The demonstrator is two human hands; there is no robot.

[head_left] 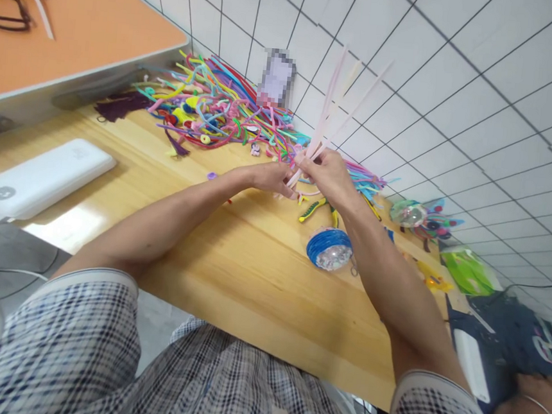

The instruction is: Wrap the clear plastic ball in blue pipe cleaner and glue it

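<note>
Both my hands meet above the far middle of the wooden table, around a small bunch of pale pink pipe cleaners (322, 124). My left hand (274, 178) has its fingers closed on the lower ends. Just above it, my right hand (326, 171) pinches the same bunch, and the long ends fan upward in front of the tiled wall. Below the hands lie yellow-and-green pliers (312, 210), partly behind my right forearm. Nearer me is a clear ball wound with blue (329, 249). A big heap of coloured pipe cleaners (217, 108) spreads behind my hands.
A white power bank (41, 177) with a cable lies at the left. An orange tabletop (103, 24) adjoins there. A phone (276, 78) leans on the wall. A decorated clear ball (408, 213) and a green packet (470, 272) are right; another person's hand (529, 403) shows lower right.
</note>
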